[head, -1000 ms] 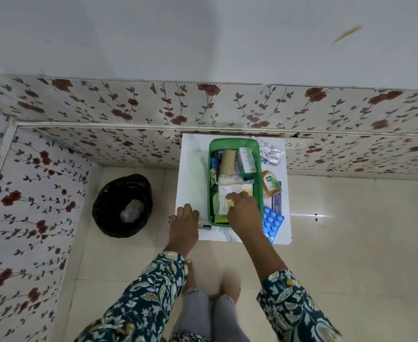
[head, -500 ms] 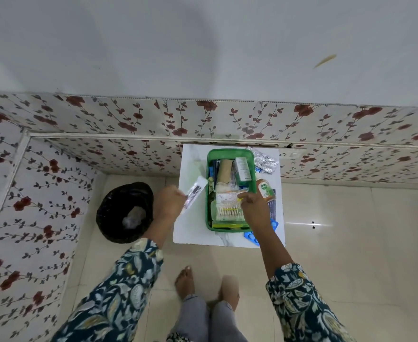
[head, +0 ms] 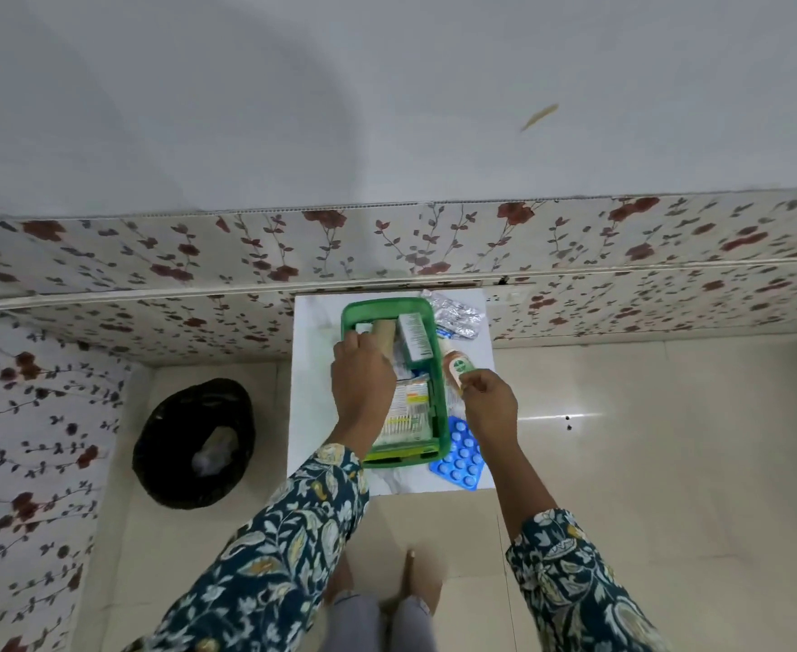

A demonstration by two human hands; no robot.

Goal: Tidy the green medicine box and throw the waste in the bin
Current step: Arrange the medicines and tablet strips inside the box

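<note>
The green medicine box (head: 389,308) sat on a small white table (head: 314,369) pushed against the flowered wall panel, crammed with cartons, a beige roll (head: 384,334) and a white-and-green carton (head: 414,338) standing at its far end. The left hand (head: 361,381) reached into the box from the near side, palm down, fingers curled over the contents along the left wall; whether it actually gripped anything could not be told, since the fingertips were hidden against the packets. The right hand (head: 488,402) was outside the box, just beside its right wall, fingers pinched on the lower end of a small orange bottle (head: 455,367) (green label, lying tilted along the box's edge). A blue blister pack (head: 460,456) lay on the table's near right corner, partly under the right wrist, and crumpled silver foil strips (head: 455,317) lay at the far right corner. The black bin (head: 194,444) stood on the floor to the table's left, well apart from it, with something pale inside.
</note>
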